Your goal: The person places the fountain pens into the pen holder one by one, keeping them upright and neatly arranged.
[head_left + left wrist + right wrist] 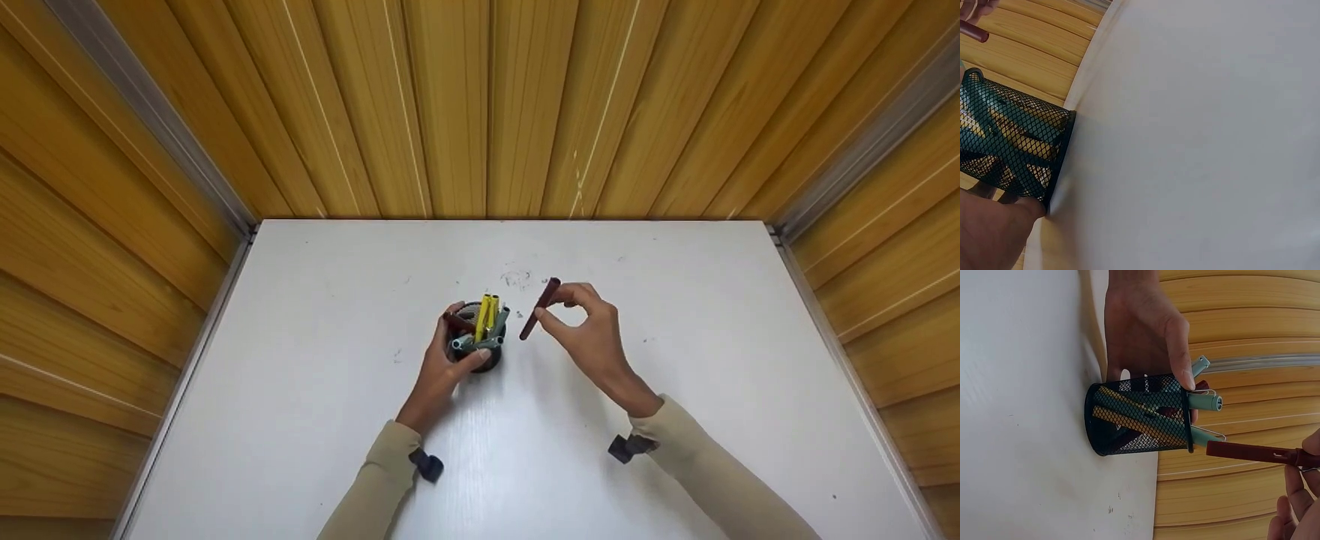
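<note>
My left hand (444,367) grips a black mesh pen cup (1140,419) that stands upright on the table, thumb at the rim. In the cup are yellow pens (484,315), grey-green pens (1204,402) with wire clips, and a dark red pen (459,322). To the right of the cup, my right hand (592,330) pinches another dark red pen (540,309) between thumb and fingers. This pen is held tilted in the air, its lower end toward the cup. In the left wrist view, pens show through the mesh wall (1013,135).
The white tabletop (300,300) has small dark smudges (516,279) behind the cup. Yellow wood-plank walls (450,112) rise at the back and both sides, with metal strips (172,127) in the corners. Beige sleeves (712,457) cover both forearms, a small black device (630,448) at each wrist.
</note>
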The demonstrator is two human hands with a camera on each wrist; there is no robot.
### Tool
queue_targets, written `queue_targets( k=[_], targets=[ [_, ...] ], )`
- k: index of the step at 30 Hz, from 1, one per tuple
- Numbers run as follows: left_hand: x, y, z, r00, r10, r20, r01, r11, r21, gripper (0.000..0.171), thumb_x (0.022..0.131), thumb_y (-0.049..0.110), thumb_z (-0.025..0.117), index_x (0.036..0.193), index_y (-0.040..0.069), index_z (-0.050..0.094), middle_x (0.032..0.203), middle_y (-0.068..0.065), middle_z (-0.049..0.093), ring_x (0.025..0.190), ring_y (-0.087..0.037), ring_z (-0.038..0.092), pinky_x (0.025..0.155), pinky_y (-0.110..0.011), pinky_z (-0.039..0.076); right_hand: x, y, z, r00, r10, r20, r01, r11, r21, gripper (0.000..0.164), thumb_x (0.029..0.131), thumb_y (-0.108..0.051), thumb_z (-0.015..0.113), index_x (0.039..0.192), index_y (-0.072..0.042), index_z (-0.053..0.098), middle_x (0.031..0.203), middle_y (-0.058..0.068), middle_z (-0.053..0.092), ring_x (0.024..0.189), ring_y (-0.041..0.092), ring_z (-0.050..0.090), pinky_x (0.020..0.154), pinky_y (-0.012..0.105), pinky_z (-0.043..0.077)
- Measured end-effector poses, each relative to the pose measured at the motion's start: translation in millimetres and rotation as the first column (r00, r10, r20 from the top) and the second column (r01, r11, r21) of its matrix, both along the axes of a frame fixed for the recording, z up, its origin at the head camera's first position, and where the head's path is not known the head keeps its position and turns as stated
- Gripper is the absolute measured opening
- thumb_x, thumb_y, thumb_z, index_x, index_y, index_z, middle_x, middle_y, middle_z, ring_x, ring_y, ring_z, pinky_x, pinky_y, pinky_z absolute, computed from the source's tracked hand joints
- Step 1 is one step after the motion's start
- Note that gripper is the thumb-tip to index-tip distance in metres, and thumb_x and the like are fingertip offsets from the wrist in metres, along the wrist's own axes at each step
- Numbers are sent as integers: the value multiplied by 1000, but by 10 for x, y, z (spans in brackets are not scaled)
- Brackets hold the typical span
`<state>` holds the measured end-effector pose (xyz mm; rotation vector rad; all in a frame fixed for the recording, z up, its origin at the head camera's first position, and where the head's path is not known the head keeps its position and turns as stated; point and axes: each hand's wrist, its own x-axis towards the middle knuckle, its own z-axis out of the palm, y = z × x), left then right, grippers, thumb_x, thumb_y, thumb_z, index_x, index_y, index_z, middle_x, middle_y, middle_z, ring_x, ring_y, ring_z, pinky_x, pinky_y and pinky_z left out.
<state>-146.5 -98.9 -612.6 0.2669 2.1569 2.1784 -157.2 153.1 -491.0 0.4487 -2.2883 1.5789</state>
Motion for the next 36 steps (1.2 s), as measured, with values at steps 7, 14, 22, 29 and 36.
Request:
queue_targets(
  k=[7,14,22,29,36],
  targets=[
    [-2,18,4,1000,0,-15,1,1000,2,89,97,27,84,171,33,34,161,-5,53,149,-21,50,127,-48,33,-34,-61,-24,1000,9,21,-8,998,-55,13,94,-5,88,105,-9,82,103,3,78,105,20,68,98,47,49],
    [6,14,1,1000,-2,-16,2,1000,10,87,99,27,83,170,35,34,162,-4,51,150,-21,49,126,-49,35,-55,-170,-56,998,32,46,-28,997,-68,14,95,-9,88,106,-10,81,104,2,77,104,21,69,99,49,50],
    [12,22,-7,1000,0,5,0,1000,15,88,99,28,83,171,30,34,167,-6,49,156,-22,44,130,-51,29,-77,-285,-153,995,56,84,-53,998,-37,13,96,-13,88,107,-13,81,107,-2,77,108,25,70,100,51,49],
    [30,28,1,1000,4,3,-4,1000,-19,89,98,31,83,172,30,33,165,-3,50,153,-21,46,128,-51,33,-83,-346,-229,993,55,100,-54,998,-17,13,96,-13,87,108,-12,81,108,-2,77,108,20,68,100,56,49],
    [37,46,29,1000,-3,4,3,1000,-30,89,99,33,83,172,32,31,165,-1,50,154,-19,45,129,-50,32,-104,-359,-249,994,58,98,-58,998,5,18,96,-15,87,112,-11,80,112,-1,76,113,21,66,101,46,47]
  ],
)
